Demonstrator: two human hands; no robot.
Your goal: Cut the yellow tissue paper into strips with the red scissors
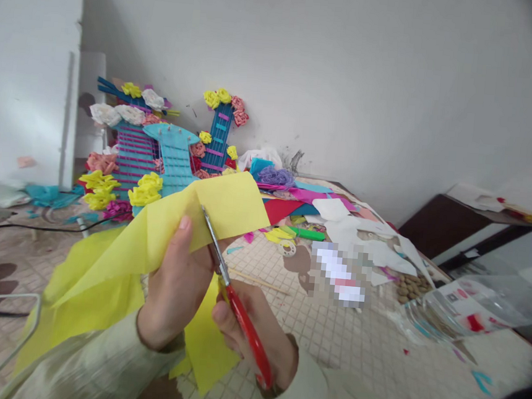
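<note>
My left hand [175, 285] pinches a large sheet of yellow paper [151, 239], thumb on top, and holds it up in front of me. My right hand [258, 335] grips red-handled scissors [234, 296]. Their metal blades reach up into the paper's edge just right of my left thumb. More of the yellow sheet hangs down below both hands toward my lap. Both sleeves are pale and light-coloured.
On the tiled floor behind stand blue stick-built structures [167, 153] decked with yellow, white and pink paper flowers. Scraps of coloured and white paper [339, 218], a green marker [307, 233], a clear plastic bag [462, 303] and a dark low table [459, 226] lie to the right.
</note>
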